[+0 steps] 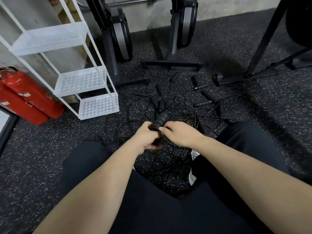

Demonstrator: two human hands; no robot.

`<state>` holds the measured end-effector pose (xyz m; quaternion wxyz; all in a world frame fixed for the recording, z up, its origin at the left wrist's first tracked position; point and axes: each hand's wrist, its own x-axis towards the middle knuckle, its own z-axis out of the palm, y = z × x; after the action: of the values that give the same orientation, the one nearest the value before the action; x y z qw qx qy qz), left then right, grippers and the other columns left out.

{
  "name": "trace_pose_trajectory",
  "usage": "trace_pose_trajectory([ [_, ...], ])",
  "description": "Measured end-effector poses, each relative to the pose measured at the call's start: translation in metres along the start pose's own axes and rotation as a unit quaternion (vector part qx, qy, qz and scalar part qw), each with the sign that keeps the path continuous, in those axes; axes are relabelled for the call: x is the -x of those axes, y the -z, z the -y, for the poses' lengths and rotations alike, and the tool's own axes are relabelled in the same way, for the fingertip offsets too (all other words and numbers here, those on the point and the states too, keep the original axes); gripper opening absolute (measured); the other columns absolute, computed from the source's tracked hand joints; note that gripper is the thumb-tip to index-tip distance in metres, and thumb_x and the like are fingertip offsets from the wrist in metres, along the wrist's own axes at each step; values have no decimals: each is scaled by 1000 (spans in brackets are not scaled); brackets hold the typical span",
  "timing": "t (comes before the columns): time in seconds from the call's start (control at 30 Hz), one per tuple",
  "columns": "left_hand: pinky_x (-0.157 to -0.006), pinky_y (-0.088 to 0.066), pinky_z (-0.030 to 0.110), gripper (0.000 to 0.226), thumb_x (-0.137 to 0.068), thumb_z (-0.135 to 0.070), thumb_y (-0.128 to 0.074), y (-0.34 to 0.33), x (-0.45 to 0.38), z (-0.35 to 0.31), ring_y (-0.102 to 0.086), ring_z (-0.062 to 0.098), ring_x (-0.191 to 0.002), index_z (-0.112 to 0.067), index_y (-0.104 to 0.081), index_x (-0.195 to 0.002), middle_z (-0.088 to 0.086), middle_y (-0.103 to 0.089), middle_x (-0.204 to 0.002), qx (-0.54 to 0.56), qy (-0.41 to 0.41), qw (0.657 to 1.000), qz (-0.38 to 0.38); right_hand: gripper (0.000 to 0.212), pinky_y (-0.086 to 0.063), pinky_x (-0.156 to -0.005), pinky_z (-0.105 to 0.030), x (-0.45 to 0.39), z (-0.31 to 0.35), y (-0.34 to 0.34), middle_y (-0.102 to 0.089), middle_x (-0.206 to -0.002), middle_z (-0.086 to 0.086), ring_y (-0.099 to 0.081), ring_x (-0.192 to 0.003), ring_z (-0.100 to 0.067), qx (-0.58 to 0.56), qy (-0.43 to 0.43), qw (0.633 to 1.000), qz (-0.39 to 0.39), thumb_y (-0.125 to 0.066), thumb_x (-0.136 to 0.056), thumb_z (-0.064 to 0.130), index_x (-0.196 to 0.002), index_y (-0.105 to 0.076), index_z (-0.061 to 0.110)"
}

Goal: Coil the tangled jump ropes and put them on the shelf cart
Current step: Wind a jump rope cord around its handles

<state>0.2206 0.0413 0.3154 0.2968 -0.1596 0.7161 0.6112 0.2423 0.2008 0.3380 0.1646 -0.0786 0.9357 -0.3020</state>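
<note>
A tangle of thin black jump ropes [177,115] with several ribbed black handles lies on the speckled floor in front of me. My left hand [145,137] grips a black ribbed handle [161,119] that points away from me. My right hand [179,134] touches the near end of that handle, its fingertips pinching the thin cord there. The white shelf cart [81,78] stands at the left, its three perforated shelves bare.
Two red fire extinguishers [25,98] lie left of the cart. Black exercise machine frames [172,63] stand behind the rope pile, another stand [249,76] at the right. My knees in dark trousers [244,135] flank the ropes.
</note>
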Motion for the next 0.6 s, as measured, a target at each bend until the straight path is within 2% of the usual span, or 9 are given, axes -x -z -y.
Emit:
trace_pose_trajectory([
  [0.1,-72,-64,49,51,-89,8,-70,2,2,-5,-71,32,-97,-12,-49,-131,17,-62,-124,89,-9,996,-1,41,-40,-55,-28,0,-3,3,-55,-60,7,-50,-53,-7,-61,-15,998,13,-45,-106,45,-86,-68,18],
  [0.17,-73,-64,49,48,-90,12,-67,3,5,-10,-73,35,-97,-11,-51,-128,18,-64,-123,136,-8,990,16,41,-33,-48,-27,0,-7,6,-46,-51,9,-39,-42,-6,-120,-31,992,22,-49,-104,49,-79,-67,21],
  [0.23,-72,-64,46,44,-91,13,-64,4,8,-15,-76,32,-88,-13,-52,-125,18,-66,-121,165,-9,986,37,42,-31,-50,-28,-2,-11,6,-45,-54,8,-37,-45,-8,-174,-51,983,21,-53,-100,54,-80,-68,21],
  [0.3,-70,-64,43,48,-91,13,-64,5,12,-19,-76,30,-82,-12,-50,-130,19,-66,-119,173,-13,983,52,42,-32,-54,-28,-3,-14,9,-50,-60,7,-40,-50,-9,-211,-71,975,6,-59,-94,61,-87,-69,20],
  [0.4,-70,-63,39,55,-90,11,-68,8,17,-21,-74,30,-84,-12,-47,-136,21,-65,-122,158,-30,984,75,48,-34,-55,-25,-3,-19,14,-55,-61,13,-44,-52,-5,-246,-100,964,-6,-68,-84,67,-103,-66,22],
  [0.5,-72,-61,37,65,-88,9,-72,9,20,-20,-74,27,-85,-16,-43,-141,22,-66,-122,147,-48,983,95,52,-29,-48,-22,-1,-22,14,-46,-54,13,-37,-48,-5,-333,-115,935,51,-71,-84,64,-118,-63,26],
  [0.6,-68,-60,35,70,-89,11,-68,8,22,-21,-72,26,-83,-21,-39,-145,21,-68,-116,155,-61,980,108,36,-23,-48,-23,2,-22,15,-36,-55,10,-29,-47,-7,-390,-103,910,93,-71,-88,55,-113,-69,29],
])
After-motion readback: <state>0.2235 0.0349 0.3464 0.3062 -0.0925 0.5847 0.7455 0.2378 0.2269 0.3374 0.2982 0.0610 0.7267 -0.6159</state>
